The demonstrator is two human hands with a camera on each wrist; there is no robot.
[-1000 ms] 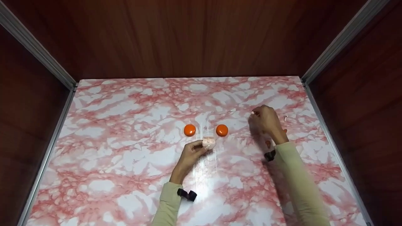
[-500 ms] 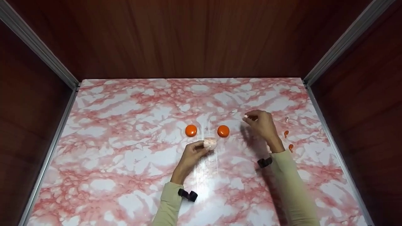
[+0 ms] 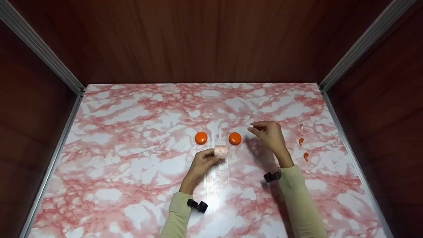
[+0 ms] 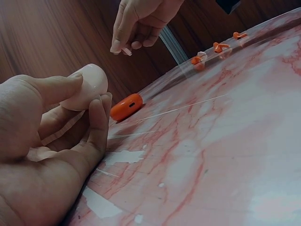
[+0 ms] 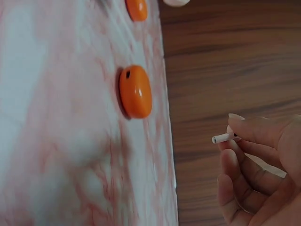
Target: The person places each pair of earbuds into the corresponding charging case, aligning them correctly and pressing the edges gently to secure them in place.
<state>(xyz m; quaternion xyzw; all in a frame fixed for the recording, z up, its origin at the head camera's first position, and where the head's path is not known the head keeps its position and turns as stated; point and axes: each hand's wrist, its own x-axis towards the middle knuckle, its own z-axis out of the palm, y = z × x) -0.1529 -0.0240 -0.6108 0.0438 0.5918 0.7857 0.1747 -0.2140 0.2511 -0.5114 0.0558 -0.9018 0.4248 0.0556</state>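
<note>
My left hand [image 3: 202, 162] holds a pale pink earbud case [image 3: 220, 151] between thumb and fingers. The head view looks into its open top; the left wrist view shows the case's [image 4: 90, 88] smooth rounded shell. Off to the right and farther back, my right hand [image 3: 269, 134] pinches a pale earbud [image 5: 223, 137] between thumb and index finger, stem pointing outward in the right wrist view. This hand is raised above the table, apart from the case. Between and behind the hands lie two rounded orange earbud cases, a left one [image 3: 201, 138] and a right one [image 3: 235, 138].
Along the table's right side lie one pale earbud [image 3: 302, 126] and two orange earbuds, a farther one [image 3: 301, 142] and a nearer one [image 3: 306, 156]. Dark wood-grain panels [image 3: 205, 43] enclose the pink-and-white marbled table [image 3: 125, 165] at the back and sides.
My right hand has moved left and slightly nearer with the pale earbud, uncovering the orange earbuds on the right. The left hand and pink case stay almost still.
</note>
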